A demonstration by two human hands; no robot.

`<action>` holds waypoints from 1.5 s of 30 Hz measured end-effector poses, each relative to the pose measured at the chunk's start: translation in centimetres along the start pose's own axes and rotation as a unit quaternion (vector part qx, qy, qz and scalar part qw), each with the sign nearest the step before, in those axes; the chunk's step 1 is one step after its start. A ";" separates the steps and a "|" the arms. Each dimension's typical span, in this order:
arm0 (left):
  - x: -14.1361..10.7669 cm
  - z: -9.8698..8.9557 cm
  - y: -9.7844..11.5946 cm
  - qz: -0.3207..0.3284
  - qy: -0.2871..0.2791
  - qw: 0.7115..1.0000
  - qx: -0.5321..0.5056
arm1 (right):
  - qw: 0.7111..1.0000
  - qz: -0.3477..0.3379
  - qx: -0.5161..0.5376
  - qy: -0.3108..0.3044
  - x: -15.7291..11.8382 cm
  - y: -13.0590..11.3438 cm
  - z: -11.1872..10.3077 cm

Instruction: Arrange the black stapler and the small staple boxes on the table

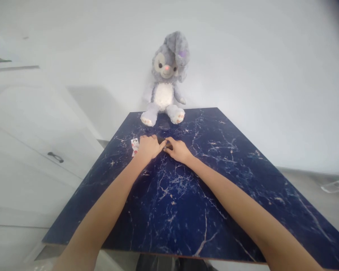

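Observation:
Both of my hands meet above the far part of the table, a short way in front of a grey plush rabbit (pixel 164 81). A small dark object (pixel 160 140) shows between them, mostly covered by my fingers, so its kind is unclear. My left hand (pixel 149 146) is closed, with its thumb reaching toward the right hand. Thumb and fingers of my right hand (pixel 179 150) are pinched together at the dark object's right end. Just left of my left hand lies a white paper piece with red and dark print (pixel 135 144), partly hidden by that hand.
The blue marbled table (pixel 175 210) carries the seated plush at its far edge, against a white wall (pixel 251 67). White cabinets with a dark handle (pixel 55 157) stand at left. A clear plastic item (pixel 336 187) lies beyond the table's right edge.

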State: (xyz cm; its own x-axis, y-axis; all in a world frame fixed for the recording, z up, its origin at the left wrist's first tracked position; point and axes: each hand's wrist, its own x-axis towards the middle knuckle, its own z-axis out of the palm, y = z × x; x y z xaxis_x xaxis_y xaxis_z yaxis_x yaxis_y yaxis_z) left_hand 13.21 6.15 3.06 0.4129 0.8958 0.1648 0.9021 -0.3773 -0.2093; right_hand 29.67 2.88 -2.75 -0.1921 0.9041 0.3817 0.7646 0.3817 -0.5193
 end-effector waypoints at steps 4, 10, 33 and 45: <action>-0.2 0.3 -0.3 -0.009 0.003 1.000 -0.015 | 0.999 0.036 0.021 0.032 -1.4 -0.1 0.1; -0.5 0.3 -0.3 -0.019 0.007 0.999 -0.028 | 0.999 0.005 -0.024 0.029 -3.5 0.3 -0.6; -6.1 4.4 -9.9 0.015 0.140 0.962 -0.236 | 0.991 -0.107 -0.077 -0.020 -3.2 0.2 -0.5; -8.3 3.2 -6.9 0.154 0.187 0.902 -0.358 | 0.998 -0.042 -0.036 0.033 -3.6 -0.4 -0.7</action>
State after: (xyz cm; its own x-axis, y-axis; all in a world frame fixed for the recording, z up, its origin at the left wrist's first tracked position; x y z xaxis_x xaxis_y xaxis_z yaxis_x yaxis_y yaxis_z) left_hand 3.15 2.10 0.05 0.5497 0.6318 0.5465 0.5328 -0.7690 0.3532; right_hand 30.48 -0.64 -3.33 -0.2178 0.8543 0.4720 0.7898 0.4384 -0.4290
